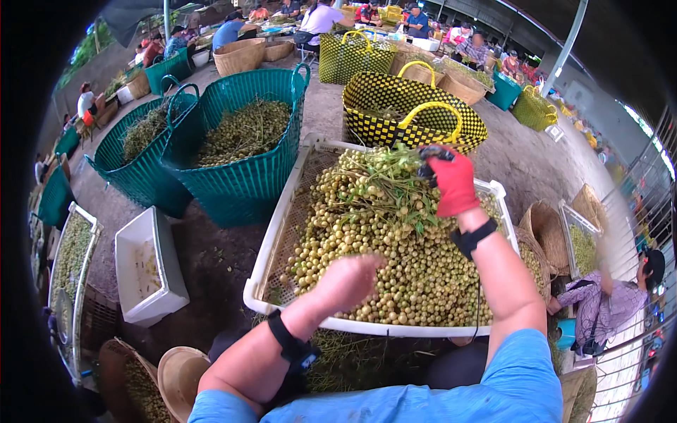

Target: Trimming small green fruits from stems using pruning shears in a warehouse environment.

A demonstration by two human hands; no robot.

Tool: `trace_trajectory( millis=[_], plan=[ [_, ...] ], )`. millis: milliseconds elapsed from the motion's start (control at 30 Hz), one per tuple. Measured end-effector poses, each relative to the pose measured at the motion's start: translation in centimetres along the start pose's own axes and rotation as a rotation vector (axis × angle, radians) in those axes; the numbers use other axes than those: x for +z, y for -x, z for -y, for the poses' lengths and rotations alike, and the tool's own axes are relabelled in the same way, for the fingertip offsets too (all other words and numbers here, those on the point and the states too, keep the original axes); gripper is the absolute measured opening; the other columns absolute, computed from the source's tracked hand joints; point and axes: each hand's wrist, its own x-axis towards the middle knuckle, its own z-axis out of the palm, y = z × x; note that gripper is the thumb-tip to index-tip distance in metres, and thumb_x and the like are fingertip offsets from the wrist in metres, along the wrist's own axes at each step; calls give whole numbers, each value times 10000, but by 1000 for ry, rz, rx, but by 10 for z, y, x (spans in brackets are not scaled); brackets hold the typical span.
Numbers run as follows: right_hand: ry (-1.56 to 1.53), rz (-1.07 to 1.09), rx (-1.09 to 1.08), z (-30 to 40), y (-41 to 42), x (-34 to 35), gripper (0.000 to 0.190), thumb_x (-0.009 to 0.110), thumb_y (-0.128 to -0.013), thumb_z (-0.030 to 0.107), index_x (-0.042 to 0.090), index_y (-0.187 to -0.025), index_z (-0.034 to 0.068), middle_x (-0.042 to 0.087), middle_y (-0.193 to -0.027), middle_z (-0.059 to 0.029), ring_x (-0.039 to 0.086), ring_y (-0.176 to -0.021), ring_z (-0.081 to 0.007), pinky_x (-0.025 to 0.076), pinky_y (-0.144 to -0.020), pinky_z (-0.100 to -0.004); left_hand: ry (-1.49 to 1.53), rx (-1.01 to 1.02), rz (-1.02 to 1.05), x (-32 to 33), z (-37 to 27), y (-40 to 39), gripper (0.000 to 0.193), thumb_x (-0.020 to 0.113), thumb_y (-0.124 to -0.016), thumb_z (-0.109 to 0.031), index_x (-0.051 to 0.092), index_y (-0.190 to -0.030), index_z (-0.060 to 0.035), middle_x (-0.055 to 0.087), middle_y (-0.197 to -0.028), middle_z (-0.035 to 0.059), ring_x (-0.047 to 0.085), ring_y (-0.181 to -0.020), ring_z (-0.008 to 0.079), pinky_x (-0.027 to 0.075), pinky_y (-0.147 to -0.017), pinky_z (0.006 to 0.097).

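Note:
A white-rimmed plastic mesh tray (264,254) lies in front of me, heaped with small round yellow-green fruit (423,280). My right hand (449,177), in a red glove with dark fingers, is at the tray's far right part, closed on leafy stems (394,169) with fruit on them. Over the near left part of the heap is my bare left hand (351,283), its fingers curled and blurred; whether it holds a fruit I cannot tell. Both wrists wear black bands.
Beyond the tray stand a black-and-yellow woven basket (418,127) and green baskets (238,185) of fruit and stems. A white foam box (153,264) is at left, a straw hat (182,375) at lower left. A person (608,306) sits at right; others sit farther off.

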Motion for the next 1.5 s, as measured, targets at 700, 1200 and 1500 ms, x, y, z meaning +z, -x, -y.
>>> trace_trajectory(
  millis=[700, 1200, 1500],
  plan=[
    [748, 650, -588, -4, 226, 66, 323, 715, -748, 206, 652, -1046, 101, 669, -1008, -98, 645, -844, -297, 521, -758, -391, 234, -394, -498, 2, 65, -25, 262, 713, -663, -91, 744, -922, -114, 710, -838, 111, 684, -789, 244, 525, -740, 330],
    [195, -409, 87, -52, 123, 7, 570, 754, -797, 365, 567, -1177, -17, 665, -1054, -129, 647, -916, -207, 503, -776, -290, -400, -625, 41, -21, 20, -17, 209, 612, -741, -78, 724, -875, -194, 689, -870, 100, 665, -863, 289, 526, -748, 402],
    [-408, -859, 87, -62, 94, -35, 260, 707, -851, 323, 617, -875, 79, 634, -732, -10, 594, -562, -110, 475, -502, -240, -94, 227, -612, -21, -28, -34, 740, 803, -662, -242, 497, -1331, -166, 504, -1305, 164, 454, -1218, 358, 393, -1003, 442]
  ],
)
